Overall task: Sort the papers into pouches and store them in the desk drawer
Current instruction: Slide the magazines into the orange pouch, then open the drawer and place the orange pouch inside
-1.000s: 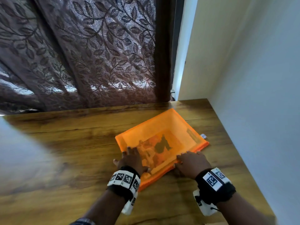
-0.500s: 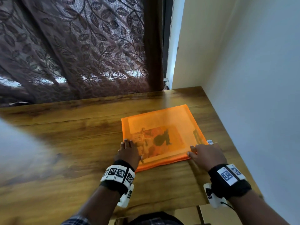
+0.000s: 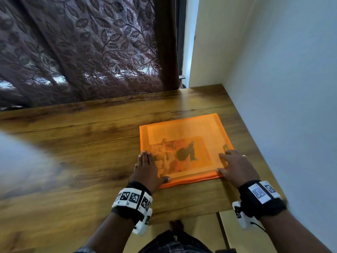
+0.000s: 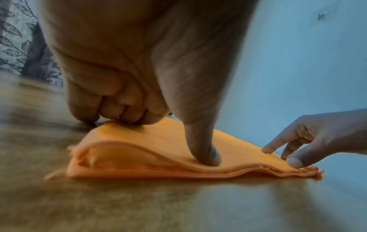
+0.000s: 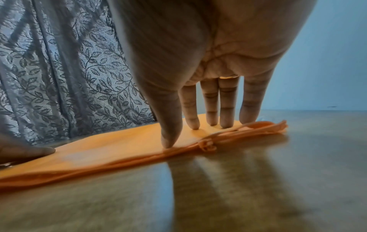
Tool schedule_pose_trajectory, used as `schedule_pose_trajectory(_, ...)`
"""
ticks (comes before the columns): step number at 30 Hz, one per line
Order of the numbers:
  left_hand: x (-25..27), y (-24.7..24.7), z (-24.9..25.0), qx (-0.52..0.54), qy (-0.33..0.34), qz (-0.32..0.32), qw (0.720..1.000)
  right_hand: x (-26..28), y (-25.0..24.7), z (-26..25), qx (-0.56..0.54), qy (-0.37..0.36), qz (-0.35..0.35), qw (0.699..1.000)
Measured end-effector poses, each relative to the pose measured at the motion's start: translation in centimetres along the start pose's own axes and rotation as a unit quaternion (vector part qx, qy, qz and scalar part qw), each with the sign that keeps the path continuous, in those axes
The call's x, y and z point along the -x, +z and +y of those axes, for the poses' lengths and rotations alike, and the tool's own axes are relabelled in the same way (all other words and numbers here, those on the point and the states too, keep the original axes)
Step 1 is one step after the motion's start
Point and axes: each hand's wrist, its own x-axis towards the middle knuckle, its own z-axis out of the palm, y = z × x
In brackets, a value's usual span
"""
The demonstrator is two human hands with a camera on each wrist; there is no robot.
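An orange mesh pouch (image 3: 182, 128) lies flat on the wooden desk (image 3: 82, 143), near its right end. A printed page with a picture (image 3: 182, 154) shows through the mesh. My left hand (image 3: 145, 167) rests on the near left corner, fingers straight along the left edge and thumb on the near edge. The left wrist view shows that thumb (image 4: 204, 155) denting the pouch (image 4: 139, 158). My right hand (image 3: 235, 165) presses the near right corner with spread fingertips. In the right wrist view those fingers (image 5: 188, 119) stand on the pouch (image 5: 119, 141) beside the zipper pull (image 5: 207, 146).
A dark leaf-patterned curtain (image 3: 82, 52) hangs behind the desk. A pale wall (image 3: 282, 106) runs close along the desk's right side. The desk's near edge (image 3: 182, 214) is just behind my wrists, with my legs below it.
The pouch has turned from a skewed angle to lie square with the desk edge. My hands have spread apart to its two near corners.
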Motion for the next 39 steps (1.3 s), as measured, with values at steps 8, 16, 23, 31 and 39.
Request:
schedule_pose_trajectory(8,1.9,0.0,-0.5,-0.022,0.013,0.02,0.999,2.1,-0.7,-0.8,0.023,0.005,0.022,0.999)
schedule_pose_trajectory(16,8.1,1.1,-0.5,0.053,0.074,0.231,0.969,7.4,1.1,-1.5,-0.217,0.023,0.136,0.966)
schedule_pose_trajectory(23,13.6,6.1,0.2,0.165,0.114,0.275,0.94,13.2,4.2,-1.6,-0.324,0.008,0.174,0.93)
schedule_pose_trajectory(31,17.5,17.3,0.5,0.554,-0.028,0.08,0.828,17.3,12.3,0.4,-0.701,0.249,-0.02,0.668)
schedule_pose_trajectory(39,11.7,22.1,-1.7,0.88,-0.279,0.077,0.376,11.3,17.4,2.4,-0.856,0.347,-0.079,0.376)
